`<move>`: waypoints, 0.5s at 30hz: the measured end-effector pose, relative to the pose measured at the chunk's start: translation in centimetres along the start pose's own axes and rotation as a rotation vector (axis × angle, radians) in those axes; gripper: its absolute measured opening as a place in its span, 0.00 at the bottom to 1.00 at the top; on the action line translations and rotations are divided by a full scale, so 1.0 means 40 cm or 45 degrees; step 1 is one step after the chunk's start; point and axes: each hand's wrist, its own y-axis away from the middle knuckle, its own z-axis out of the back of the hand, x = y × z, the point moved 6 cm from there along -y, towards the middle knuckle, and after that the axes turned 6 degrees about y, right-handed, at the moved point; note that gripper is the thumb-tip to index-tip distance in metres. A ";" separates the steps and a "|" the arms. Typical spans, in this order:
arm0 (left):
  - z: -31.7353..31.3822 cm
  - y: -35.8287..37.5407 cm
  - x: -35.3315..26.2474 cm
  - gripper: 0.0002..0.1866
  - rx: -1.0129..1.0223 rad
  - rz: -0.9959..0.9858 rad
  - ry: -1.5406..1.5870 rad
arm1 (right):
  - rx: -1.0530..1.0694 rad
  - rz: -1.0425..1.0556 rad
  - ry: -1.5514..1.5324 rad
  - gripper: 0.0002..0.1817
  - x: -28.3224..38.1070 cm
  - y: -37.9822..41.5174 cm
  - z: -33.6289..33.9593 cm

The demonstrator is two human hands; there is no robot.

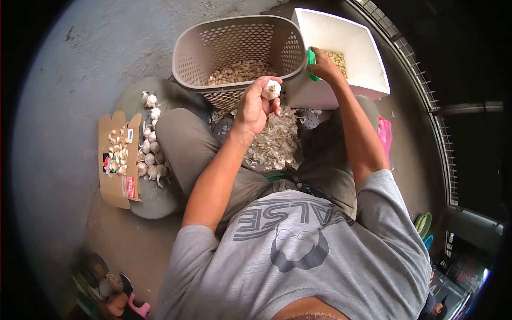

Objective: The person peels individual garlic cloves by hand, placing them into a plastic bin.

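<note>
The left hand (252, 111) pinches a garlic bulb (271, 89) beside the basket (224, 99), on its near side; the right hand (326, 67) grips a green object (312, 65) at the white box (320, 96). If left fingers loosen, the round bulb could drop among the skins (274, 140).

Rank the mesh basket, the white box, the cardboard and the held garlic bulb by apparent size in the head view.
Largest to smallest:
mesh basket
white box
cardboard
garlic bulb in the left hand
</note>
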 end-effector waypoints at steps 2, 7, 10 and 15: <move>0.000 0.001 -0.007 0.19 -0.011 -0.014 0.013 | 0.260 -0.141 -0.107 0.42 0.008 -0.008 -0.027; 0.013 -0.012 -0.013 0.19 0.022 -0.025 0.122 | -0.004 -0.296 -0.332 0.32 -0.080 -0.038 -0.037; 0.013 -0.010 -0.022 0.19 0.038 -0.054 0.146 | 0.056 -0.440 -1.038 0.19 -0.057 0.014 0.060; 0.017 -0.024 -0.020 0.19 0.048 -0.068 0.137 | 0.269 -0.113 -1.438 0.12 0.196 0.218 0.144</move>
